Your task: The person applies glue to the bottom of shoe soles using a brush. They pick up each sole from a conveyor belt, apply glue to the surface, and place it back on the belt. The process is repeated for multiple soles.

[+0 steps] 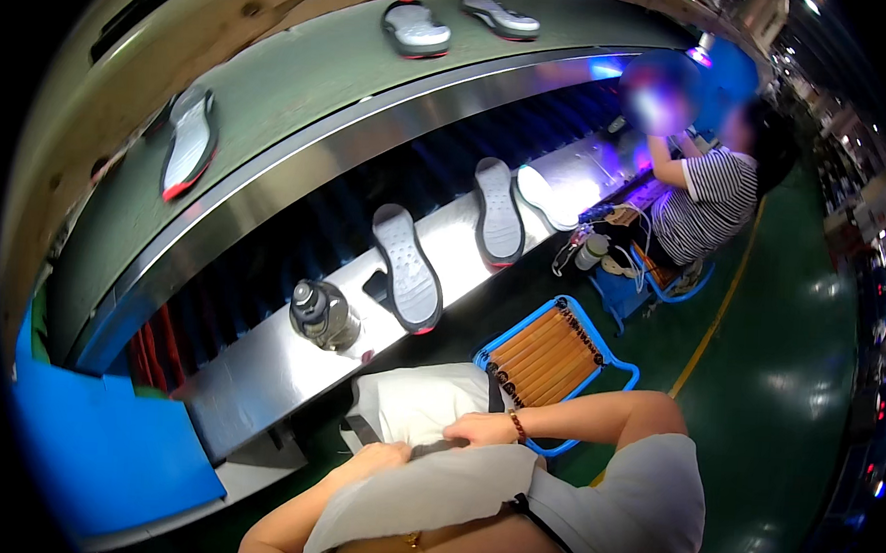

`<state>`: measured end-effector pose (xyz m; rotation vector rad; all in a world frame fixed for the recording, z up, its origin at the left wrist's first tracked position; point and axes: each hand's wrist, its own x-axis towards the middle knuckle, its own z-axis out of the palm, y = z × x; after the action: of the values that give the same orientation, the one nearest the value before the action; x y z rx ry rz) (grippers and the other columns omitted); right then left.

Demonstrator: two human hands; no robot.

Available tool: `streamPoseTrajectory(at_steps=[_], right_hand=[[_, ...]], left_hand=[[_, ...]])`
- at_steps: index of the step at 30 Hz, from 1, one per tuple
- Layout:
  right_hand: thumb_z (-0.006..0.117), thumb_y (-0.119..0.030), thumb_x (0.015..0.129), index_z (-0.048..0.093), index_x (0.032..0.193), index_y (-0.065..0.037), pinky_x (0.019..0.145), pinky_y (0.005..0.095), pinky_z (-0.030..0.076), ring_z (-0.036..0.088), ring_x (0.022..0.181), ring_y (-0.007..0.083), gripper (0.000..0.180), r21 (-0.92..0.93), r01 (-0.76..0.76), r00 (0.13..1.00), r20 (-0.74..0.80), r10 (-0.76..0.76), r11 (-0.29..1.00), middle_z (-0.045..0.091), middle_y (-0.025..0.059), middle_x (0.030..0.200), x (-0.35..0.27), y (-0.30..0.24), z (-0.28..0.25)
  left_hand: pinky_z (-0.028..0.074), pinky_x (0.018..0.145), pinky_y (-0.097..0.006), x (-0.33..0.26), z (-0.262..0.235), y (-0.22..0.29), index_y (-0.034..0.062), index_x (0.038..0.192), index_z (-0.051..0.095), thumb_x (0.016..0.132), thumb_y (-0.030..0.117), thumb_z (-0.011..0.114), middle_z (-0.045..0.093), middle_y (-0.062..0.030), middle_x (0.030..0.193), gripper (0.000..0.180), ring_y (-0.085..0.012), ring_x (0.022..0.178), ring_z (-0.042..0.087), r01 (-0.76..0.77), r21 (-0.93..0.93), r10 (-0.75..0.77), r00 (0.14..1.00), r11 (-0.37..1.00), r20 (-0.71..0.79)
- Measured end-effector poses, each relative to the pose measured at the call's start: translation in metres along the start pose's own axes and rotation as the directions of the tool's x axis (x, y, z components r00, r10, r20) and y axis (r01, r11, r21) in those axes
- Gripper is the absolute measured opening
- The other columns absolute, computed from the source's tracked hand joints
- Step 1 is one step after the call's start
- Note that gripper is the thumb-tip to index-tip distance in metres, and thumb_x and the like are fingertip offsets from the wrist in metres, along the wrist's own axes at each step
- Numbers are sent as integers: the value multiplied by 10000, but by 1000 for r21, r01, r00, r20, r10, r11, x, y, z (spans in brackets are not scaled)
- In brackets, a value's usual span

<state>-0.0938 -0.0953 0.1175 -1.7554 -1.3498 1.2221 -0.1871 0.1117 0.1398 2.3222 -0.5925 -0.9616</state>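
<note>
Both hands are close together at my lap, by the lower edge of my light grey shirt (432, 488). My left hand (375, 457) has its fingers curled at a dark grey strip of cloth (430, 449). From the other side my right hand (481, 429), a beaded bracelet at its wrist, closes on the same strip; its fingertips are partly hidden. Beyond them, pale cream cloth (421, 401) lies over my lap. On the metal bench ahead stand a shoe sole (410, 270) with a red tip and a dark-capped bottle (325, 315), both apart from my hands.
Another sole (499, 214) and a white sole-shaped piece (545, 197) lie farther along the bench (246, 398). Several shoe soles sit on the green conveyor belt (293, 83) behind it. A blue-framed slatted stool (544, 357) stands at right. A person in stripes (708, 195) sits beyond.
</note>
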Motion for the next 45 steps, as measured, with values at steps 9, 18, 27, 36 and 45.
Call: streamPoseTrajectory(at_steps=[9, 18, 27, 36, 45], right_hand=[[389, -202, 804, 481, 738, -19, 565, 273, 413, 504, 614, 179, 215, 944, 312, 640, -289, 712, 104, 515, 74, 676, -68, 27, 37], [393, -209, 670, 492, 703, -22, 414, 278, 351, 441, 462, 160, 215, 839, -254, 517, 538, 666, -480, 489, 47, 548, -159, 44, 135], [409, -178, 657, 505, 750, -26, 443, 288, 372, 465, 487, 167, 202, 966, -152, 531, 260, 807, -211, 507, 58, 580, -165, 58, 117], [425, -148, 644, 517, 797, -31, 472, 298, 393, 489, 513, 173, 213, 978, -201, 567, 154, 809, -45, 525, 70, 613, -156, 47, 117], [441, -117, 632, 529, 844, -36, 501, 308, 413, 513, 539, 179, 244, 954, -293, 575, 127, 808, 59, 543, 81, 645, -135, 14, 135]], left_hand=[[429, 662, -369, 11, 29, -66, -12, 817, 534, 772, 254, 424, 584, -179, 805, 292, -308, 784, 532, -250, -914, -684, 729, -318, 39], [427, 678, -363, 155, 40, 132, -11, 849, 531, 766, 224, 445, 579, -166, 836, 263, -291, 804, 533, -27, -910, 55, 998, 413, -4], [425, 694, -357, 192, 121, 276, -10, 880, 527, 761, 194, 467, 575, -152, 866, 244, -275, 825, 533, -311, -772, 678, 706, 554, 203], [423, 710, -351, 170, 125, 269, -10, 911, 523, 755, 163, 488, 570, -139, 897, 236, -259, 845, 533, -427, -723, 777, 581, 543, 240], [421, 726, -345, 165, 55, 150, -9, 943, 520, 749, 133, 510, 566, -126, 928, 240, -243, 865, 534, -493, -542, 707, 637, 681, 308]])
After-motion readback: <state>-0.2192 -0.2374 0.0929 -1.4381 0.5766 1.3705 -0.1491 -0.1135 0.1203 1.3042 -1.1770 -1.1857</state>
